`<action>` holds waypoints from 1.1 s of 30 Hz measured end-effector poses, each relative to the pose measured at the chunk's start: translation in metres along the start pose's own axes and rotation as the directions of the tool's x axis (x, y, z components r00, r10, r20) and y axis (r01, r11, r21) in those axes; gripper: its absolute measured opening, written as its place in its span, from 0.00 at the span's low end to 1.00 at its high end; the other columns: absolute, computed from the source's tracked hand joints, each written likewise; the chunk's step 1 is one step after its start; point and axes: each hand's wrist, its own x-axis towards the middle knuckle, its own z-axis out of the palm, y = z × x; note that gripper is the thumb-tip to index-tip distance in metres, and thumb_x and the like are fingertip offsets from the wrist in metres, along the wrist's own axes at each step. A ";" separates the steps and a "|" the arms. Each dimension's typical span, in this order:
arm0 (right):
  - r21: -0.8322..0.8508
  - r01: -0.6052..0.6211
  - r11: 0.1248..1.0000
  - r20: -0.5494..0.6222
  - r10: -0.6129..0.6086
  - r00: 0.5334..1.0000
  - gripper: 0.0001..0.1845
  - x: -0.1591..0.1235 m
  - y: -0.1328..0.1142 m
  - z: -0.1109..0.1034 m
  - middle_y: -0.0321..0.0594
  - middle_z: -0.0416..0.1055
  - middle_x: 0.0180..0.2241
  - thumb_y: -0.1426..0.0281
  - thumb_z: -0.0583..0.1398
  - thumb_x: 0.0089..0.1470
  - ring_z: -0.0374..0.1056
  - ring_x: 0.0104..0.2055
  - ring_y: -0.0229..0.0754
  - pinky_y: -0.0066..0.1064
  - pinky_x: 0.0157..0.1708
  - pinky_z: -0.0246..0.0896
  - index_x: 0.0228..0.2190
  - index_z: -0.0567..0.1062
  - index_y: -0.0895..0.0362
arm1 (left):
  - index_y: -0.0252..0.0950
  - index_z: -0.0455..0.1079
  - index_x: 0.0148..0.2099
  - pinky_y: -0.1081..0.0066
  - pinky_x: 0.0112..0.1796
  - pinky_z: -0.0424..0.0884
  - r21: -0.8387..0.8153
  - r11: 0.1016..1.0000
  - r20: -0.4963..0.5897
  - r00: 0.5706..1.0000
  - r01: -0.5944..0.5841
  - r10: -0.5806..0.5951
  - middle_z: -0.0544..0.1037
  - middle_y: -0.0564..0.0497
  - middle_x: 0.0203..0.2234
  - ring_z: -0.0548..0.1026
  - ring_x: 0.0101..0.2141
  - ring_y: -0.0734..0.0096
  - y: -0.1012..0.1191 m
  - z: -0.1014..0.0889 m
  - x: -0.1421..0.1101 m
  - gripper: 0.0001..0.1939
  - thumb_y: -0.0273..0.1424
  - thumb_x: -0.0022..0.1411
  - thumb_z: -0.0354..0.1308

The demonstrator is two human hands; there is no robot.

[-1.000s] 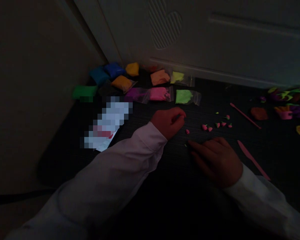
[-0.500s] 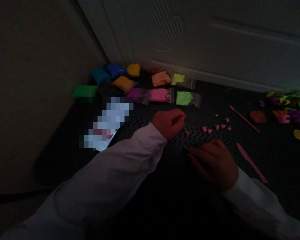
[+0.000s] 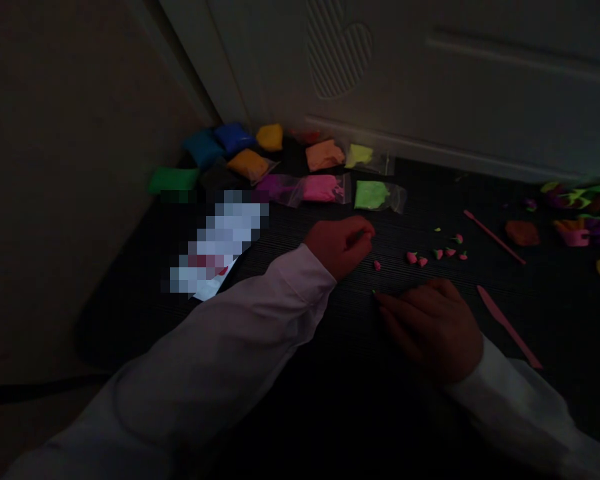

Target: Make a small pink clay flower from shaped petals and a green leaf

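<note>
My left hand (image 3: 339,248) is curled, with thumb and forefinger pressed together; whether anything sits between them I cannot make out. Just right of its wrist lies a small pink clay piece (image 3: 377,265), apart from the fingers. My right hand (image 3: 430,327) rests low over the dark table, fingers closed together. A tiny bit of green clay (image 3: 373,292) shows at its fingertips. Beyond that hand sit several small pink clay pieces with green tops, such as a strawberry-like one (image 3: 411,257). A tiny yellow-green scrap (image 3: 437,229) lies behind them.
Bags of coloured clay line the back, among them pink (image 3: 321,189) and light green (image 3: 371,195). A lit phone (image 3: 211,285), partly pixelated, lies left. To the right are a thin pink tool (image 3: 495,237), a pink clay knife (image 3: 509,327), a reddish lump (image 3: 522,233) and colourful clay figures (image 3: 573,232).
The whole view has shifted very slightly, so things appear a little further right. Both hands keep nearly the same pose and place among the pieces.
</note>
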 end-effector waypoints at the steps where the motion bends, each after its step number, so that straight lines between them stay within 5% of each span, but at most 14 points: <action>1: 0.001 0.010 1.000 0.004 -0.010 1.000 0.13 0.000 0.000 0.000 0.35 0.68 0.22 0.68 0.54 0.50 0.61 0.26 0.36 0.35 0.34 0.48 0.38 0.72 0.55 | 0.33 0.69 0.33 0.78 0.23 0.57 0.002 1.000 0.001 1.000 0.000 0.000 0.65 0.58 0.15 0.61 0.18 0.82 0.000 0.000 0.000 0.09 0.29 0.54 0.48; 33: -0.030 -0.038 0.999 0.027 0.039 0.999 0.14 0.002 0.003 -0.002 0.37 0.69 0.24 0.68 0.53 0.50 0.62 0.27 0.37 0.34 0.33 0.48 0.39 0.72 0.55 | 0.34 0.69 0.33 0.77 0.23 0.57 0.013 1.000 0.005 1.000 -0.001 0.001 0.66 0.57 0.16 0.62 0.18 0.82 0.000 0.000 0.000 0.10 0.30 0.54 0.47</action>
